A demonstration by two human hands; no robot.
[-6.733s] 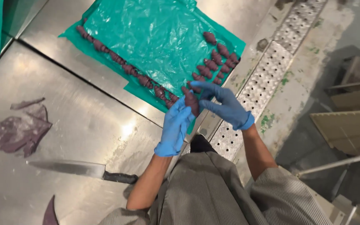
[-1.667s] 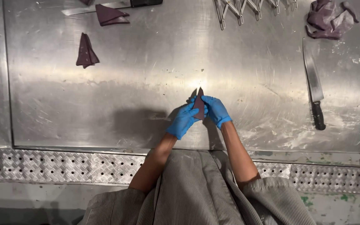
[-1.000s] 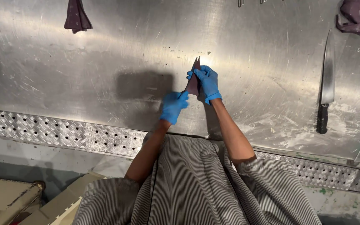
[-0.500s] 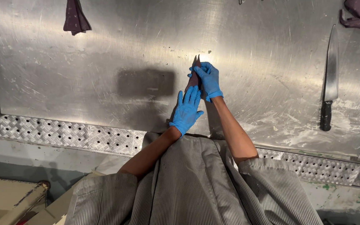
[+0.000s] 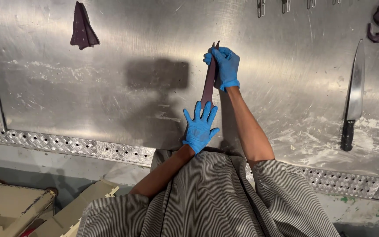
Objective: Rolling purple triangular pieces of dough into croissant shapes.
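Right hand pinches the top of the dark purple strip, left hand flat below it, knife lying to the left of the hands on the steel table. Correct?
Not quite: the knife lies to the right of the hands, not the left, as the head view shows. The rest holds: the right hand pinches the top of the dark purple strip, and the left hand lies flat, fingers spread, below it on the steel table.

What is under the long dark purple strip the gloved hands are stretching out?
The steel table lies under the purple strip. The right hand covers its far end; the left hand sits at its near end.
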